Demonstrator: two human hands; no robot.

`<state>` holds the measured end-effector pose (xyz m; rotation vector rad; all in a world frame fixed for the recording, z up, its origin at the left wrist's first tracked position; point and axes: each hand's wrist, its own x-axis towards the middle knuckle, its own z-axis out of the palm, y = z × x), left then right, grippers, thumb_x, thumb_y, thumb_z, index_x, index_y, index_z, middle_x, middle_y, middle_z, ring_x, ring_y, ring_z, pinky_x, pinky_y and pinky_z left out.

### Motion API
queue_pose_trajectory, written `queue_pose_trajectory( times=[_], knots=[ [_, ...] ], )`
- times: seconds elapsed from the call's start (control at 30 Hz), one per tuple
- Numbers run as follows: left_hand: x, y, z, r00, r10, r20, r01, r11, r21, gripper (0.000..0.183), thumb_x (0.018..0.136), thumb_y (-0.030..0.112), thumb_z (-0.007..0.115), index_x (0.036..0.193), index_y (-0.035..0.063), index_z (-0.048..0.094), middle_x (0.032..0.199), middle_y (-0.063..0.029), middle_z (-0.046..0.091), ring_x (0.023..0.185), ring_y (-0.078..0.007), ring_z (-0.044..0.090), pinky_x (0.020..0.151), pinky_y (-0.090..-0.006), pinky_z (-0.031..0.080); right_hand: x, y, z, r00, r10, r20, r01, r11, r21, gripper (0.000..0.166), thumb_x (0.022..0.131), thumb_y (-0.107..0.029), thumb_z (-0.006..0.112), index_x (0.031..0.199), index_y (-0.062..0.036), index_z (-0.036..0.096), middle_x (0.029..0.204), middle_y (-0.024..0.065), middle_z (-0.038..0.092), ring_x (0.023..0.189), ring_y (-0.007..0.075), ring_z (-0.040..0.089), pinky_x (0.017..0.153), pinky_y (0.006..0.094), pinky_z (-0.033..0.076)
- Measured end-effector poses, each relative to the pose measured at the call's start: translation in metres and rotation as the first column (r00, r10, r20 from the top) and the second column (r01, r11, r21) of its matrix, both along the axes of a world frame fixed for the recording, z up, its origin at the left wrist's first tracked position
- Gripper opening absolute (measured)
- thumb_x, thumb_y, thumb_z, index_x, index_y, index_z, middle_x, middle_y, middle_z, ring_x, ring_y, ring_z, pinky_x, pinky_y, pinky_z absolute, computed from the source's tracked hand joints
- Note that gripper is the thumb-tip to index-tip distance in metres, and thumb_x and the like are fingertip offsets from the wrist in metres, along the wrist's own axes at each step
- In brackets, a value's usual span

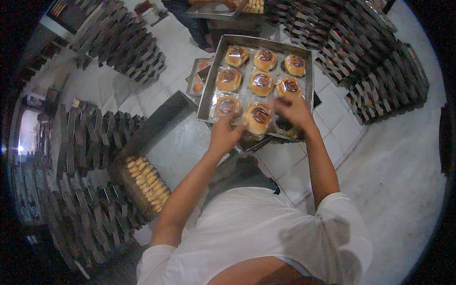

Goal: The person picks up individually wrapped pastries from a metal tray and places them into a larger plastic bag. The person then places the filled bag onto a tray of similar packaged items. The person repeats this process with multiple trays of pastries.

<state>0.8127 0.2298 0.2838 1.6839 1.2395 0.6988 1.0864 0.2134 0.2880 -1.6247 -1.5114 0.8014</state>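
A square metal tray (311, 71) holds several round golden buns in clear plastic wrappers, set in rows. At its near edge my left hand (226, 133) has its fingers on the wrapper of a bun (258, 115) that looks slightly raised. My right hand (294, 110), somewhat blurred, is over the tray's near right part, between that bun and another wrapped bun (288, 87). Whether its fingers hold anything cannot be made out. A dark gap shows under my right hand in the tray's near right corner.
To the left lies a large metal tray (162, 121) with rows of small wrapped pastries (148, 181). Tall stacks of metal trays (96, 199) stand at the left, more trays (388, 85) at the right. A smaller tray (195, 78) sits behind. Another person (199, 30) is at the top.
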Motion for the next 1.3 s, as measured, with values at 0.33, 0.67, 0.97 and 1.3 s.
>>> queue_pose_trajectory(
  times=[0.33,0.67,0.97,1.3],
  knots=[
    [0.021,0.009,-0.002,0.913,0.128,-0.388,0.022,0.934,0.358,0.054,0.083,0.042,0.069,0.120,0.0024,0.067,0.104,-0.0205,0.071,0.100,-0.0374,0.068,0.087,-0.0476,0.052,-0.007,0.152,-0.036,0.390,0.368,0.844,-0.677,0.736,-0.008,0.074,0.068,-0.022,0.084,0.137,-0.0168,0.057,0.130,0.0096,0.062,0.126,0.0341,0.054,0.096,0.0472,0.051],
    [0.012,0.019,0.027,0.979,-0.109,0.173,0.128,0.986,-0.104,0.067,0.070,0.023,0.089,0.125,-0.0014,0.061,0.115,-0.0176,0.068,0.104,-0.0257,0.067,0.090,-0.0371,0.053,0.034,0.140,0.037,0.751,0.161,0.640,-0.420,0.865,0.275,0.067,0.059,-0.037,0.091,0.116,-0.0095,0.068,0.112,0.0109,0.069,0.119,0.0304,0.058,0.105,0.0484,0.045],
    [-0.010,0.065,0.066,0.902,-0.281,0.329,0.378,0.882,-0.282,0.068,0.072,0.015,0.085,0.131,0.0000,0.055,0.107,-0.0118,0.067,0.101,-0.0219,0.066,0.088,-0.0337,0.053,-0.030,0.037,0.060,0.703,0.707,-0.081,-0.682,0.702,0.204,0.059,0.073,-0.026,0.085,0.123,-0.0016,0.064,0.112,0.0041,0.068,0.099,0.0148,0.065,0.089,0.0277,0.051],
    [0.003,0.017,-0.006,0.694,0.279,0.664,0.166,0.835,-0.525,0.068,0.092,0.043,0.067,0.144,0.0118,0.035,0.122,-0.0140,0.057,0.108,-0.0295,0.062,0.094,-0.0450,0.053,-0.064,0.022,0.005,0.665,-0.031,-0.746,-0.201,0.955,-0.219,0.047,0.088,-0.033,0.069,0.124,-0.0037,0.064,0.116,0.0067,0.067,0.101,0.0186,0.065,0.087,0.0327,0.054]
  ],
)
